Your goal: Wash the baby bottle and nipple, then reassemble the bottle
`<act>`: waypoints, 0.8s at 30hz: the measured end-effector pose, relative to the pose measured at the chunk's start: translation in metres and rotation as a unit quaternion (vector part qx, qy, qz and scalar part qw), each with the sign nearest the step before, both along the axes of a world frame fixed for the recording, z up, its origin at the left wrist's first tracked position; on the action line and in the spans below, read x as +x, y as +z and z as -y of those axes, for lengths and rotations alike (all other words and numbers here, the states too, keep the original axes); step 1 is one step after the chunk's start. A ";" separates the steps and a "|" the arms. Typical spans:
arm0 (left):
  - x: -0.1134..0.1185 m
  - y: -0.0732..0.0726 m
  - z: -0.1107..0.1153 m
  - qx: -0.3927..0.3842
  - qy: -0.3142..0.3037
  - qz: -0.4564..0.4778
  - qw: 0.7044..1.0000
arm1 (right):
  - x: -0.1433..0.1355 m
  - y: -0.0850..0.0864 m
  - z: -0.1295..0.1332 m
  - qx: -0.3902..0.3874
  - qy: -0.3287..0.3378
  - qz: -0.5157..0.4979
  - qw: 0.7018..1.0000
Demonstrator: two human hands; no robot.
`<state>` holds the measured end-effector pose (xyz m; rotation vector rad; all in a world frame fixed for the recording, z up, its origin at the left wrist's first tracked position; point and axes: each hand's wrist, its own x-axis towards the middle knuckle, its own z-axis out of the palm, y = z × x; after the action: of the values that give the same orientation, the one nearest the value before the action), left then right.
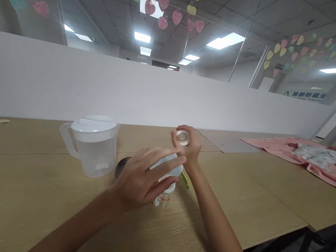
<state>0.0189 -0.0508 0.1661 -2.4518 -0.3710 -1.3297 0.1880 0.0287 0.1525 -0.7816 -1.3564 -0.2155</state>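
Note:
My right hand is raised over the table, its fingers wrapped round a small round white thing with a ringed face; I cannot tell whether it is a cap or the end of a small bottle. My left hand is nearer to me, its fingers stretched out and a little blurred, with nothing seen in it. Under and behind it are a pale blue translucent piece and a clear container with a white top and red print. The left hand partly hides both. A green strip-like thing lies beside them.
A lidded plastic pitcher stands left on the wooden table. A dark round metal rim shows behind my left hand. At right, a baby-like figure in patterned clothes lies on a pink cloth. A low white wall runs behind.

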 end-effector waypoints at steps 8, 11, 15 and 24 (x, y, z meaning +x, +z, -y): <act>0.022 -0.140 -0.019 -0.451 0.017 0.156 0.878 | 0.008 -0.079 0.022 -0.190 0.184 -0.139 0.954; 0.024 -0.146 -0.018 -0.514 -0.012 0.184 0.838 | 0.003 -0.095 0.026 -0.177 0.177 -0.072 0.966; 0.025 -0.140 -0.015 -0.525 -0.053 0.173 0.831 | -0.002 -0.106 0.025 -0.197 0.163 -0.025 0.966; 0.025 -0.142 -0.018 -0.509 -0.091 0.156 0.841 | -0.001 -0.113 0.021 -0.231 0.167 0.008 0.958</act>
<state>0.0438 -0.0333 0.0244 -3.1096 -1.2251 -1.9816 0.1868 0.0079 0.0392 -0.9168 -1.5526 0.3770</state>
